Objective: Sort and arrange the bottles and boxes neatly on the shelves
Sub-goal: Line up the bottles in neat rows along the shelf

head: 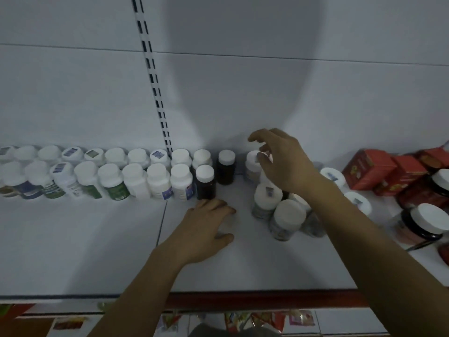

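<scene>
On the white metal shelf [97, 239], the white plastic bottles [136, 178] are lined up in two rows at the left, and the rows are ended by two dark brown bottles with white caps [205, 182]. The left hand [206, 229] is laid flat on the shelf just in front of these, its grip open and empty. The right hand [284, 164] is held above the loose cluster of white-capped bottles [289, 217], fingers spread and loosely bent. Nothing appears to be gripped, though the fingertips are blurred.

The cluster is tightly packed, so neighbours could be toppled if one bottle is pulled out carelessly. The front dark bottle could also be nudged out of line by the left fingertips lying near it.

Red cardboard boxes [369, 169] are piled at the right. No writing can be read. Only green and blue labels and small stickers on some caps can be made out.
</scene>
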Tool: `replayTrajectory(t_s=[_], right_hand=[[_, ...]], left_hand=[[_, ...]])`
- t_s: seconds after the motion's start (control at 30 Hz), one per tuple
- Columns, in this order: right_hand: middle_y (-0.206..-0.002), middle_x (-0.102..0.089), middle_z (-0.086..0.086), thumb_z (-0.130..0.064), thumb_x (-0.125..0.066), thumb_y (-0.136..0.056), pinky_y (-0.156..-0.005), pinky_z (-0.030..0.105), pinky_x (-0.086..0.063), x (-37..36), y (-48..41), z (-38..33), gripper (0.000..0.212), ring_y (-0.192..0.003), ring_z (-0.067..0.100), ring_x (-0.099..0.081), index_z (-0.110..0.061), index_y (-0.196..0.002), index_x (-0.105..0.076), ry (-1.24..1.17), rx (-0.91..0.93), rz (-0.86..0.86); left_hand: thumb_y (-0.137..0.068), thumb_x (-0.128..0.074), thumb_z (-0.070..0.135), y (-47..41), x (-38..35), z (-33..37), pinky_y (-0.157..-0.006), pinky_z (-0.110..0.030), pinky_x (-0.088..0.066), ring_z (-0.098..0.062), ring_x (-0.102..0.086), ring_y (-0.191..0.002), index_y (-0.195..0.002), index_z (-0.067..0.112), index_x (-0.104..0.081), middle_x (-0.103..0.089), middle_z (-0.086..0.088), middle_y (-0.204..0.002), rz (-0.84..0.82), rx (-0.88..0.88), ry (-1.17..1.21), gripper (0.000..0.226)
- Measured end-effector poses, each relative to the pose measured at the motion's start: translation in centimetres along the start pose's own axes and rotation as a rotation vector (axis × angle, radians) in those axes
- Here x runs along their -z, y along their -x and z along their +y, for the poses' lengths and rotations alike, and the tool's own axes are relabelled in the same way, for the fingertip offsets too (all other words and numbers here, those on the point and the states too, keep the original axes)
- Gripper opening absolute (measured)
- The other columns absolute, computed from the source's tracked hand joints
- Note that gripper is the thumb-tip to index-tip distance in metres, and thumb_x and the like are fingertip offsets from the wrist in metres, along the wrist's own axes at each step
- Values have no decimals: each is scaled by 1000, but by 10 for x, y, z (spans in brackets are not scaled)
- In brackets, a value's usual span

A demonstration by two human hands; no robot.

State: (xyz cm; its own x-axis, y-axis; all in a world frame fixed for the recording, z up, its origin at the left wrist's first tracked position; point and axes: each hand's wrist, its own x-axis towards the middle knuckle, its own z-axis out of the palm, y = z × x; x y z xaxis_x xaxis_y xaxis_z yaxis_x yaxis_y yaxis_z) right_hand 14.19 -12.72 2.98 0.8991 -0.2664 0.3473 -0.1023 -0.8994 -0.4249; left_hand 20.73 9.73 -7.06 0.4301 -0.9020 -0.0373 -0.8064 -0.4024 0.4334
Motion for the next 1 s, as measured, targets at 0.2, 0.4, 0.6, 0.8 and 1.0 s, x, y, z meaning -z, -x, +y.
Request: replayTrajectory(t_s=[0.2, 0.4, 0.6, 0.8, 1.0], right_hand=[[-126, -59, -4, -38, -75, -87, -96, 35, -48, 57, 77, 37, 45, -109, 11, -56, -26, -128, -60, 6, -85, 119], [-167, 11, -10, -79, -76, -60, -119, 64, -15, 63, 141, 70, 121, -154, 28, 6, -51, -154, -5, 357, -352, -445], [-167, 8, 12, -11, -66, -89, -114, 52, -34, 66, 132, 105, 86, -147, 43, -17, -29, -158, -18, 435, -378, -355], [-161, -16, 14, -10, -66, -85, -121, 51, -23, 95, 119, 116, 86, -151, 41, -9, -23, -157, -21, 493, -225, -324], [-152, -38, 10, -22, -58, -89, -117, 48, -28, 167, 143, 147, 64, -143, 35, -27, -20, -150, -40, 515, -153, -239]], left_hand=[[-67, -83, 62, -30, -7, 48, -99, -28, -41, 0, -37, -128, -150, 61, 6, -16, 36, -142, 46, -16, 417, 121], [-54, -88, 64, -63, -22, 83, -111, -38, -37, -12, -21, -147, -150, 55, 19, 6, 25, -159, 67, -51, 363, 144], [-72, -82, 57, -92, -37, 124, -112, -47, -40, -33, -35, -142, -159, 33, 0, -5, -15, -163, 163, 45, 288, 122], [-90, -69, 26, -108, -44, 141, -96, -49, -47, -40, -45, -131, -160, 34, -3, -23, -15, -155, 220, 139, 226, 97], [-92, -61, 36, -116, -29, 165, -105, -55, -41, -37, -37, -139, -157, 30, -17, -27, -13, -156, 245, 283, 153, 79]])
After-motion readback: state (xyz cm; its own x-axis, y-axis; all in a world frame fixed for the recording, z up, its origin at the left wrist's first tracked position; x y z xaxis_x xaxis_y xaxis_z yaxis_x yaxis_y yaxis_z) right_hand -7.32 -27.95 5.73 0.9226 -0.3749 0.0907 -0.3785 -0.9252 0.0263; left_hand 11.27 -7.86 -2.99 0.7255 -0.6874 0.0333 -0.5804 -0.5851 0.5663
